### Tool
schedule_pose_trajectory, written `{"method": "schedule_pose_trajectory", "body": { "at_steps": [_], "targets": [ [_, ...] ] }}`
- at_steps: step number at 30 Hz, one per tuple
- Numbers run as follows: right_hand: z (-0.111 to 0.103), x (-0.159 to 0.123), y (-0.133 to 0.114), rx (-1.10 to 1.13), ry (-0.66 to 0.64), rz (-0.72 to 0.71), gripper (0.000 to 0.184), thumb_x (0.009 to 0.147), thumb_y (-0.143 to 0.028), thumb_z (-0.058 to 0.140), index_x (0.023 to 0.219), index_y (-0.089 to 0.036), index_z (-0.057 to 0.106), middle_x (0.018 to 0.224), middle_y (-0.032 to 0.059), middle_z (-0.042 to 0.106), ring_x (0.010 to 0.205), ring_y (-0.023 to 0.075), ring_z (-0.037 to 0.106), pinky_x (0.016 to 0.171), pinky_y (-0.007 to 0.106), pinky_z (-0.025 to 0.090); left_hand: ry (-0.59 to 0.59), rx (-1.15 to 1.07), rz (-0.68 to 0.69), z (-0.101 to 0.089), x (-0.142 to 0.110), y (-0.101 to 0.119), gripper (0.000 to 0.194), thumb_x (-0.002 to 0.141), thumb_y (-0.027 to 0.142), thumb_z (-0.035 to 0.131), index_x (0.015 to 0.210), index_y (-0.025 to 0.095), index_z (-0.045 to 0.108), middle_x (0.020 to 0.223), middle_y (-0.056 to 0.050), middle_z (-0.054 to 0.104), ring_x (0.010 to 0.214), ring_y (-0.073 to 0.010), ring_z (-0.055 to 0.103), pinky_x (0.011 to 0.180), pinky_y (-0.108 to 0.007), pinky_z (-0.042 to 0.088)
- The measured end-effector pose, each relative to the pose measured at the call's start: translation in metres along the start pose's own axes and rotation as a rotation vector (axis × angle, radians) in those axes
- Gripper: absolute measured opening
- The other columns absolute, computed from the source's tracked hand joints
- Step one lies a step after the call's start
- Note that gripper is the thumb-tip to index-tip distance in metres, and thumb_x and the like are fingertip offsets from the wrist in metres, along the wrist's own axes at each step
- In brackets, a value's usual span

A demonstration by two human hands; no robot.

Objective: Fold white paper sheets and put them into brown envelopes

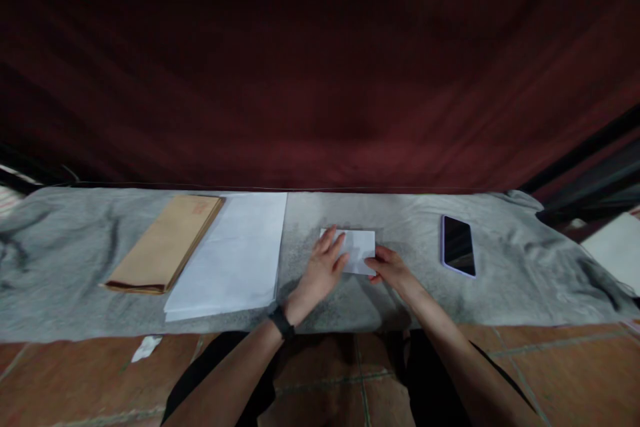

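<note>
A small white rectangle of paper (359,247), which looks folded, lies on the grey cloth in front of me. The fingers of my left hand (324,265) are spread over its left end, with the fingertips resting on the paper. At the right edge, my right hand (389,265) pinches the paper between thumb and fingers. A dark band (281,323) circles my left wrist.
To the left lie a stack of white paper sheets (235,253) and brown paper envelopes (167,240) overlapping it. A phone in a purple case (458,245) rests at right. The grey cloth (400,213) ends at a dark red curtain (320,113). A white scrap (147,348) is on the tiled floor.
</note>
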State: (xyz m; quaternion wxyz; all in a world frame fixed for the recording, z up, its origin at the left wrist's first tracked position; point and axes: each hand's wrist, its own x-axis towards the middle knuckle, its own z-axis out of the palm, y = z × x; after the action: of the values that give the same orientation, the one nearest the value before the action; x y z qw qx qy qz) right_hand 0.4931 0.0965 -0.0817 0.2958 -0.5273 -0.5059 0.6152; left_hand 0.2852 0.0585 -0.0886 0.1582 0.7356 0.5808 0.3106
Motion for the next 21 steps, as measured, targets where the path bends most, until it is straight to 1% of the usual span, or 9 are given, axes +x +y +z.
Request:
{"method": "schedule_pose_trajectory", "body": {
  "at_steps": [2, 4, 6, 8, 11, 15, 17, 21],
  "targets": [
    [0.0, 0.003, 0.002, -0.024, 0.009, -0.019, 0.021, 0.069, -0.034, 0.069, 0.085, -0.021, 0.07, 0.068, -0.0023, 0.068, 0.054, 0.0149, 0.061, 0.047, 0.026, 0.053, -0.103, 0.12, 0.107, 0.009, -0.011, 0.011, 0.054, 0.101, 0.042, 0.048, 0.15, 0.023, 0.043, 0.164, -0.012, 0.032, 0.152, -0.03, 0.027, 0.121, -0.053, 0.03],
    [0.0, 0.005, 0.005, -0.051, 0.02, -0.036, 0.017, 0.071, -0.032, 0.067, 0.084, -0.021, 0.07, 0.067, -0.0024, 0.068, 0.05, 0.014, 0.059, 0.044, 0.025, 0.052, -0.135, 0.219, 0.146, 0.015, -0.02, 0.017, 0.059, 0.101, 0.047, 0.047, 0.153, 0.022, 0.038, 0.165, -0.013, 0.03, 0.153, -0.0305, 0.025, 0.122, -0.054, 0.027],
    [0.0, 0.007, 0.007, -0.065, 0.032, -0.039, 0.014, 0.071, -0.03, 0.065, 0.081, -0.022, 0.069, 0.067, -0.0019, 0.068, 0.05, 0.0139, 0.06, 0.044, 0.025, 0.051, -0.129, 0.289, 0.142, 0.02, -0.025, 0.018, 0.063, 0.1, 0.048, 0.047, 0.155, 0.02, 0.034, 0.164, -0.015, 0.03, 0.153, -0.03, 0.025, 0.122, -0.054, 0.026],
    [-0.001, 0.007, 0.008, -0.061, 0.042, -0.039, 0.012, 0.07, -0.029, 0.065, 0.079, -0.022, 0.069, 0.067, -0.0015, 0.069, 0.051, 0.0145, 0.061, 0.044, 0.025, 0.052, -0.112, 0.336, 0.115, 0.022, -0.028, 0.015, 0.068, 0.1, 0.05, 0.046, 0.156, 0.016, 0.03, 0.164, -0.017, 0.031, 0.153, -0.0294, 0.025, 0.123, -0.052, 0.027],
    [-0.003, 0.005, 0.006, -0.05, 0.034, -0.044, 0.012, 0.07, -0.029, 0.065, 0.078, -0.022, 0.07, 0.069, -0.0016, 0.07, 0.055, 0.0151, 0.063, 0.046, 0.025, 0.053, -0.085, 0.395, 0.039, 0.02, -0.032, 0.007, 0.074, 0.1, 0.053, 0.044, 0.157, 0.01, 0.026, 0.163, -0.02, 0.031, 0.153, -0.0296, 0.025, 0.123, -0.05, 0.027],
    [-0.005, 0.003, 0.003, -0.034, 0.002, -0.053, 0.014, 0.069, -0.031, 0.065, 0.078, -0.021, 0.07, 0.073, -0.0008, 0.071, 0.06, 0.0161, 0.064, 0.05, 0.027, 0.056, -0.1, 0.456, -0.067, 0.012, -0.038, 0.0, 0.077, 0.099, 0.053, 0.042, 0.155, 0.002, 0.029, 0.162, -0.024, 0.03, 0.153, -0.0316, 0.025, 0.124, -0.048, 0.025],
    [-0.005, 0.002, 0.004, -0.03, 0.011, -0.051, 0.014, 0.07, -0.031, 0.065, 0.078, -0.021, 0.07, 0.073, -0.0004, 0.07, 0.059, 0.0166, 0.064, 0.052, 0.029, 0.056, -0.102, 0.467, -0.103, 0.009, -0.04, -0.002, 0.076, 0.099, 0.052, 0.041, 0.155, 0.002, 0.029, 0.162, -0.023, 0.03, 0.153, -0.0319, 0.025, 0.124, -0.048, 0.024],
    [-0.006, 0.0, 0.006, -0.032, 0.034, -0.056, 0.013, 0.07, -0.032, 0.065, 0.077, -0.021, 0.068, 0.071, -0.0003, 0.069, 0.057, 0.0174, 0.064, 0.052, 0.032, 0.057, -0.064, 0.465, -0.151, 0.007, -0.043, -0.001, 0.076, 0.098, 0.052, 0.042, 0.157, 0.007, 0.026, 0.162, -0.022, 0.031, 0.152, -0.0334, 0.026, 0.123, -0.052, 0.025]
  ]
}}
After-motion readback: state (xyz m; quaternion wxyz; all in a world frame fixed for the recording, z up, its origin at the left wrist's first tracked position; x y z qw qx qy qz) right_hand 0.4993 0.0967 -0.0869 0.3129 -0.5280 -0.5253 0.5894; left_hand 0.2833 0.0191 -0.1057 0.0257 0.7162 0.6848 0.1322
